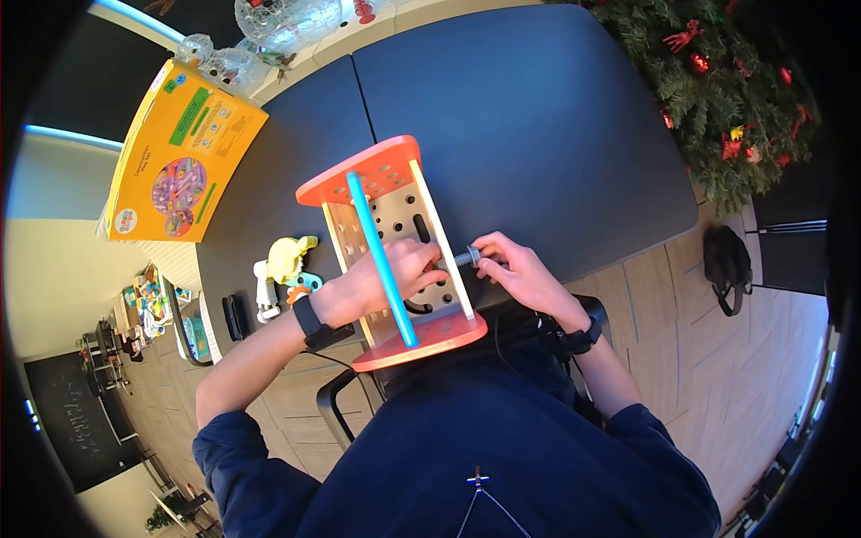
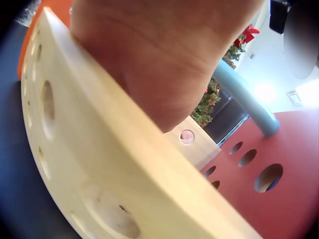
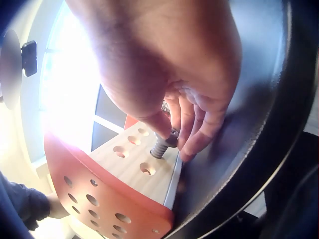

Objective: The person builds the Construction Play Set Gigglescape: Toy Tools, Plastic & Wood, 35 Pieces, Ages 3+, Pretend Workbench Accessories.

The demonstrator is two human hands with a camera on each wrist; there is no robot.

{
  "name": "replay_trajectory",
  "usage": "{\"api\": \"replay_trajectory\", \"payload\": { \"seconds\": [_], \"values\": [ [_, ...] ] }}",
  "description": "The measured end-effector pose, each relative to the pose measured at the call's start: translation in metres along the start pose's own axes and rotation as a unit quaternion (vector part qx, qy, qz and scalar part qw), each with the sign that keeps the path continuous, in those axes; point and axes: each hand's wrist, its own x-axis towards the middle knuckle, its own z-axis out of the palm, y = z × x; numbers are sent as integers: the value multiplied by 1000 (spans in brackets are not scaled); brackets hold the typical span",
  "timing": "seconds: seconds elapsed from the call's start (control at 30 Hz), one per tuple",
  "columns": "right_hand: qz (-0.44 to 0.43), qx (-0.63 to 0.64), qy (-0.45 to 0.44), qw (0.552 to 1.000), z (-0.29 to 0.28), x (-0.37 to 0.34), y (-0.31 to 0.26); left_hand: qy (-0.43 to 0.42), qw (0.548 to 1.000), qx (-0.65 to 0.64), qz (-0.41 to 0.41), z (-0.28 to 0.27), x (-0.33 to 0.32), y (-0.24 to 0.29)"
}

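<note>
A wooden toolbox-like frame with red end panels (image 1: 421, 341), perforated pale side boards (image 1: 446, 242) and a blue rod (image 1: 384, 260) stands on the table's near edge. A grey threaded bolt (image 1: 467, 257) sticks out of the right side board. My right hand (image 1: 523, 273) pinches its outer end between thumb and fingertips; the right wrist view shows the bolt (image 3: 158, 149) in a board hole. My left hand (image 1: 390, 276) reaches under the rod into the frame, its curled fingers at the bolt's inner end. In the left wrist view, the left hand's (image 2: 159, 55) fingertips are hidden.
A yellow box (image 1: 184, 152) stands at the back left of the dark table (image 1: 538, 108). Yellow, white and blue toy pieces (image 1: 287, 260) and a black case (image 1: 235, 316) lie left of the frame. A decorated tree (image 1: 717, 99) is at the right.
</note>
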Motion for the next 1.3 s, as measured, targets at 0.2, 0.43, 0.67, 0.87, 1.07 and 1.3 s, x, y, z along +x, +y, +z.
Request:
{"api": "replay_trajectory", "payload": {
  "seconds": [0.2,0.43,0.67,0.87,1.07,1.3],
  "values": [
    [-37,-14,30,999,2,-1,-6,1,1000,-12,-10,-1,-2,0],
    [-17,29,14,999,-1,3,-6,27,1000,-10,13,-2,-5,2],
    [76,-50,1,996,1,10,-14,36,999,-3,18,-1,-7,3],
    [79,-25,10,996,5,12,-20,31,999,-5,20,-3,-8,3],
    [24,132,-47,990,-9,4,-2,18,999,-25,9,-9,-10,7],
    [18,109,-62,992,-11,11,4,19,1000,-13,17,-3,-9,0]
  ]
}}
